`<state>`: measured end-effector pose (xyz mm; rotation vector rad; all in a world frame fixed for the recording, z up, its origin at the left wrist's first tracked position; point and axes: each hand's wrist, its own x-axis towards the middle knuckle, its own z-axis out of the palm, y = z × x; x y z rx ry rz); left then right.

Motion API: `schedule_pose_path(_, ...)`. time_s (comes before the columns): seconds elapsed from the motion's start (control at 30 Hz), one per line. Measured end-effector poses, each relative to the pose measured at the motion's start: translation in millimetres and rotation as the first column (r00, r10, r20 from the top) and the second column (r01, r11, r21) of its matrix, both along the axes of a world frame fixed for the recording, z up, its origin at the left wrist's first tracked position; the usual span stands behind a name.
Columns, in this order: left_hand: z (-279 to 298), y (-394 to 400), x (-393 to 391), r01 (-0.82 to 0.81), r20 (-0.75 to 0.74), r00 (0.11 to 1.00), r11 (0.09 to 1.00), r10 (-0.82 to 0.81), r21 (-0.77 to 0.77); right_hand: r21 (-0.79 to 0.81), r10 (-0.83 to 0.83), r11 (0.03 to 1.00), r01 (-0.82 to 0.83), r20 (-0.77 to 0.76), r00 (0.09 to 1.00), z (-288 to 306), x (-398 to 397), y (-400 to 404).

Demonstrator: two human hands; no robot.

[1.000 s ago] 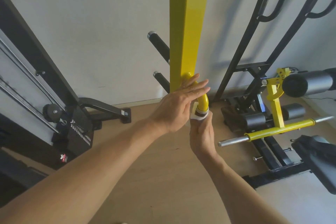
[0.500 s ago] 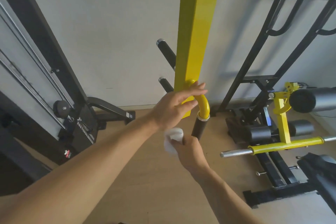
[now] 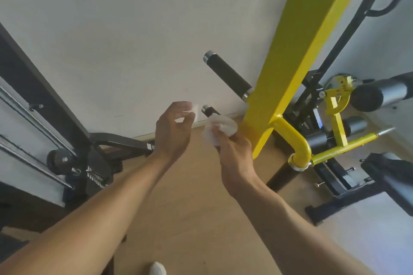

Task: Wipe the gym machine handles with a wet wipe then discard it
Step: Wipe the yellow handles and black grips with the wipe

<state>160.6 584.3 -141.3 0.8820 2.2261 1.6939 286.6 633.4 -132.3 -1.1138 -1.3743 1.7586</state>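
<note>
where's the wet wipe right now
In the head view the wet wipe is near centre, held in the right hand, just left of the yellow post and right of the empty left hand.

Glossy yellow-painted metal post [image 3: 297, 56]; matt black handle [image 3: 226, 75]; thin white wipe [image 3: 220, 128]

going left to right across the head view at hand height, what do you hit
black cable machine → left hand → wet wipe held in the right hand → yellow post → yellow curved handle → yellow bar
</note>
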Motion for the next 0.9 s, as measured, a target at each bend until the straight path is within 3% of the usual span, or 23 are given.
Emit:
schedule_pose_path(0.1, -10, 4, -28, 0.067, 0.061, 0.996, 0.995, -0.063, -0.068, 0.412, -0.133, 0.910, 0.048, 0.182, 0.974, 9, -34, 10)
schedule_pose_path(0.17, -15, 10, -38, 0.103, 0.098, 0.991, 0.990, -0.093, -0.097, 0.613, -0.157, 0.775, -0.156, 0.424, 0.892, 4, -55, 32)
schedule_pose_path(0.23, -21, 18, -44, 0.138, 0.117, 0.985, 0.984, -0.125, -0.116, 0.534, -0.142, 0.667, -0.519, 0.775, 0.615, -9, -67, 46)
schedule_pose_path(0.3, -27, 27, -48, 0.156, 0.146, 0.980, 0.980, -0.137, -0.125, 0.387, -0.165, 0.604, -0.697, 0.916, 0.366, -22, -67, 50)
schedule_pose_path(0.43, -35, 49, -56, 0.188, 0.140, 0.976, 0.970, -0.167, -0.152, 0.293, -0.174, 0.595, -0.748, 0.956, 0.236, -21, -62, 51)
schedule_pose_path(0.53, -35, 65, -60, 0.202, 0.135, 0.974, 0.965, -0.180, -0.170, 0.312, -0.176, 0.641, -0.702, 0.949, 0.261, -13, -61, 60)
schedule_pose_path(0.63, -32, 79, -62, 0.253, 0.130, 0.964, 0.952, -0.232, -0.173, 0.388, -0.255, 0.585, -0.712, 0.922, 0.293, -9, -66, 74)
schedule_pose_path(0.8, -33, 94, -63, 0.342, 0.153, 0.936, 0.924, -0.318, -0.173, 0.392, -0.203, 0.606, -0.692, 0.918, 0.342, -8, -78, 88)
schedule_pose_path(0.9, -37, 100, -68, 0.376, 0.161, 0.922, 0.912, -0.351, -0.163, 0.417, -0.299, 0.568, -0.709, 0.908, 0.294, -15, -78, 86)
